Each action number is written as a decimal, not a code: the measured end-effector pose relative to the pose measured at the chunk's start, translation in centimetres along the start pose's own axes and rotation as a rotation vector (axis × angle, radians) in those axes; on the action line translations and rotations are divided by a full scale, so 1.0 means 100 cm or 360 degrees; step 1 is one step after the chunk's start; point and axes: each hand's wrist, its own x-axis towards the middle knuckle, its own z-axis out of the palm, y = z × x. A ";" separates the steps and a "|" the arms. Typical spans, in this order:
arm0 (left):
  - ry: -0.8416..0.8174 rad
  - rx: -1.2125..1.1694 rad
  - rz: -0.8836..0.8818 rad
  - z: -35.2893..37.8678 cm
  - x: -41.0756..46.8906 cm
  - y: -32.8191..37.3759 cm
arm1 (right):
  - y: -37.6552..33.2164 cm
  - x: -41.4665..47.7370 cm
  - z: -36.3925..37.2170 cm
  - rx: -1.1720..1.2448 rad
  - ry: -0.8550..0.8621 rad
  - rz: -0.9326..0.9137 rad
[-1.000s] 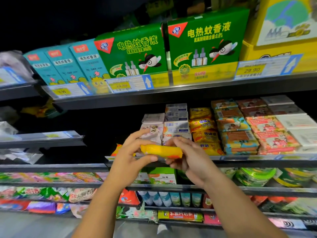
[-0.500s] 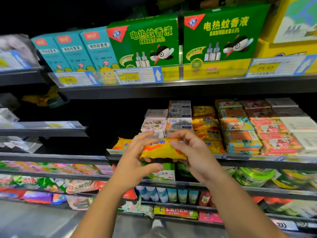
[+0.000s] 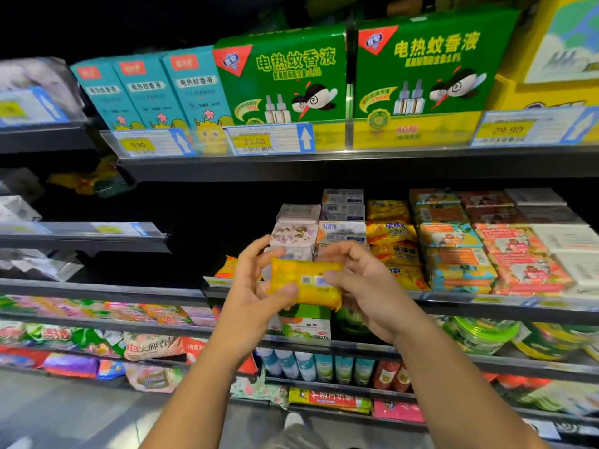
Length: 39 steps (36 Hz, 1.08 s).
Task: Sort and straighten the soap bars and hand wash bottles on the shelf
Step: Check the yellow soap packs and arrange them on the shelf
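Note:
A yellow wrapped soap bar [image 3: 304,283] is held in front of the middle shelf, its back with a barcode turned towards me. My left hand [image 3: 256,293] grips its left end, thumb on the lower front. My right hand [image 3: 366,286] pinches its right end, fingers curled over the top. Behind them, stacks of soap bars fill the shelf: yellow ones [image 3: 390,234], white and blue boxes [image 3: 342,218], orange and teal packs [image 3: 453,254]. Another yellow bar [image 3: 227,268] lies at the shelf's left end.
The soap shelf's front edge [image 3: 486,301] runs just behind my hands. Green mosquito-liquid boxes [image 3: 285,79] and teal boxes [image 3: 146,92] stand on the shelf above. Coil boxes [image 3: 304,325], small bottles [image 3: 304,364] and bagged goods [image 3: 97,341] fill lower shelves. The floor lies below.
Both hands have turned the yellow bar over, from edge-on to front side to barcode side facing me. They have also shifted slightly right, closer to the stacks.

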 end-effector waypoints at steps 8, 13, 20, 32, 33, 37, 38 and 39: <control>-0.0094 0.0967 0.0298 -0.016 0.004 -0.003 | 0.000 -0.004 -0.004 0.0431 -0.0067 0.0138; 0.0097 0.0450 0.0151 -0.013 0.004 -0.004 | 0.003 -0.005 -0.008 0.0653 -0.0399 0.0148; 0.0267 -0.0029 -0.0023 -0.001 0.000 -0.003 | 0.006 -0.001 0.004 -0.0132 -0.0170 -0.0044; 0.0142 0.0715 0.0432 0.013 -0.003 0.012 | 0.026 -0.012 0.014 -0.0869 -0.0310 -0.0438; 0.0156 0.0716 0.0438 0.012 -0.002 0.013 | 0.027 -0.012 0.013 -0.0847 -0.0349 -0.0495; 0.0184 0.0603 0.0405 0.000 -0.004 0.016 | 0.022 -0.006 -0.005 -0.0622 -0.0114 -0.0495; 0.0170 0.0595 0.0374 -0.001 -0.004 0.019 | 0.018 -0.005 -0.007 -0.0555 -0.0090 -0.0523; 0.0147 0.0568 0.0334 -0.002 -0.005 0.021 | 0.015 -0.005 -0.008 -0.0504 -0.0067 -0.0559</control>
